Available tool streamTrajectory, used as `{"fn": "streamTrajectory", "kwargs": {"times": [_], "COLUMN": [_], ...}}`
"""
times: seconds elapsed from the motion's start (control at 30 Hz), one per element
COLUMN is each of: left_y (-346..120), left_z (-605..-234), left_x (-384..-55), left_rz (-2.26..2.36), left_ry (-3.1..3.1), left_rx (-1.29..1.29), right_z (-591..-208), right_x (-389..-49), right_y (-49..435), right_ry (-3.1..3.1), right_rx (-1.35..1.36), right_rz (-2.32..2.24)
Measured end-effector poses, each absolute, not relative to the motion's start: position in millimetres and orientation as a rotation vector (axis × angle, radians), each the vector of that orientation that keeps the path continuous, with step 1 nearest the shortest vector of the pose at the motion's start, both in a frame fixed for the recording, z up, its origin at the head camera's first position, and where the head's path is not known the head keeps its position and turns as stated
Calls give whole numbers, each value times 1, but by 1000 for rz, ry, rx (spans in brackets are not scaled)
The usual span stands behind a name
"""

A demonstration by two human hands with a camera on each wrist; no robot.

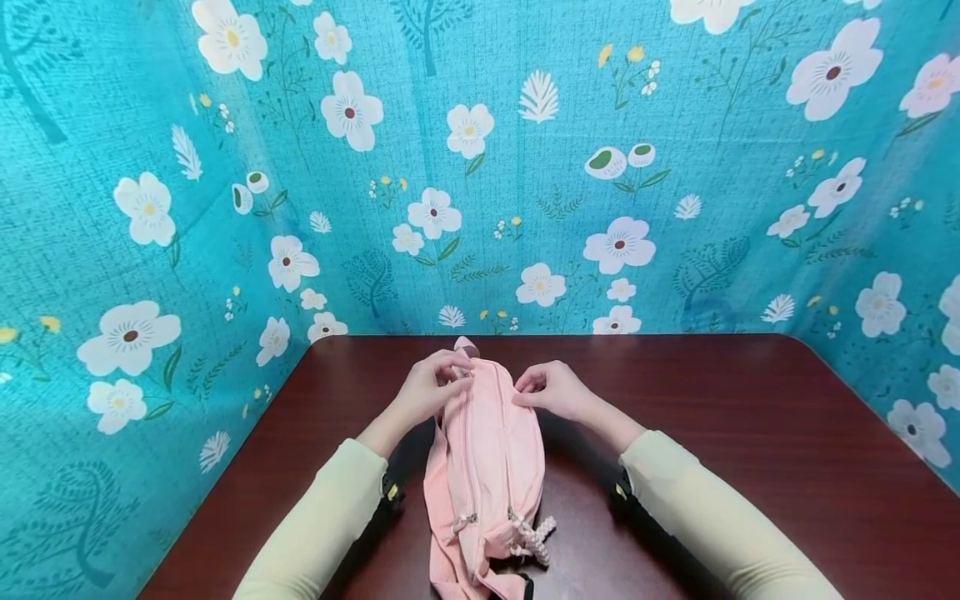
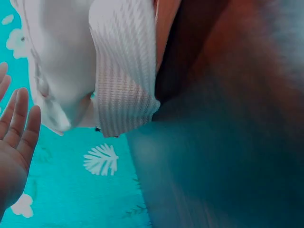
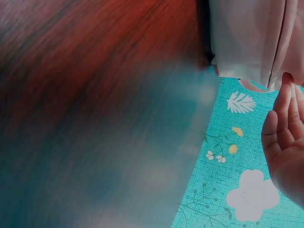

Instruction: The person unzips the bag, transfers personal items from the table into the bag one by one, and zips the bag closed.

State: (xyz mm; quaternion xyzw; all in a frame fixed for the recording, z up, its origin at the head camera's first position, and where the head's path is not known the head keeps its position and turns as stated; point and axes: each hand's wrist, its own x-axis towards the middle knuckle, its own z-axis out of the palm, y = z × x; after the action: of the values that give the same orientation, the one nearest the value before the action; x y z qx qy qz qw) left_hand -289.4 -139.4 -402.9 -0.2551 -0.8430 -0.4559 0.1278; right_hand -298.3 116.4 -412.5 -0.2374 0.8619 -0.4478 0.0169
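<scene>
A pink sling bag [image 1: 483, 450] lies lengthwise on the dark wooden table, with two long zippers down its face. Braided pulls [image 1: 532, 537] hang from the zipper sliders at its near end. My left hand [image 1: 435, 383] is over the bag's far left edge, thumb and fingers apart. In the left wrist view, the left hand's fingers [image 2: 19, 118] are spread and nearly straight beside the bag. At the far right edge, my right hand [image 1: 555, 390] pinches the fabric between thumb and index finger. Its fingertips meet the bag's end in the right wrist view.
A wide ribbed strap [image 1: 441, 492] runs along the bag's left side and folds at the near end, by a black piece [image 1: 528, 587]. The table [image 1: 712, 417] extends to both sides. Behind it hangs a teal flowered cloth [image 1: 555, 200].
</scene>
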Motion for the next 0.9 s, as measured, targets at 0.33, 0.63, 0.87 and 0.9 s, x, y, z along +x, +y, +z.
{"fn": "streamTrajectory", "kwargs": {"times": [0.33, 0.63, 0.87, 0.9], "left_y": [-135, -121, -113, -113], "left_z": [-390, -390, -401, -402], "left_x": [-226, -185, -174, -173], "left_rz": [-1349, -1249, -1328, -1312], "left_ry": [-2478, -2522, -2643, -2659], "left_rx": [-1082, -1418, -1438, -1436], "right_z": [-412, -408, -408, -408], "right_x": [-301, -299, -299, -299], "right_y": [117, 116, 115, 115], "right_ry": [2660, 2633, 2625, 2626], "right_rx": [-751, -742, -722, -723], "right_rz": [-1386, -1384, -1385, -1384]}}
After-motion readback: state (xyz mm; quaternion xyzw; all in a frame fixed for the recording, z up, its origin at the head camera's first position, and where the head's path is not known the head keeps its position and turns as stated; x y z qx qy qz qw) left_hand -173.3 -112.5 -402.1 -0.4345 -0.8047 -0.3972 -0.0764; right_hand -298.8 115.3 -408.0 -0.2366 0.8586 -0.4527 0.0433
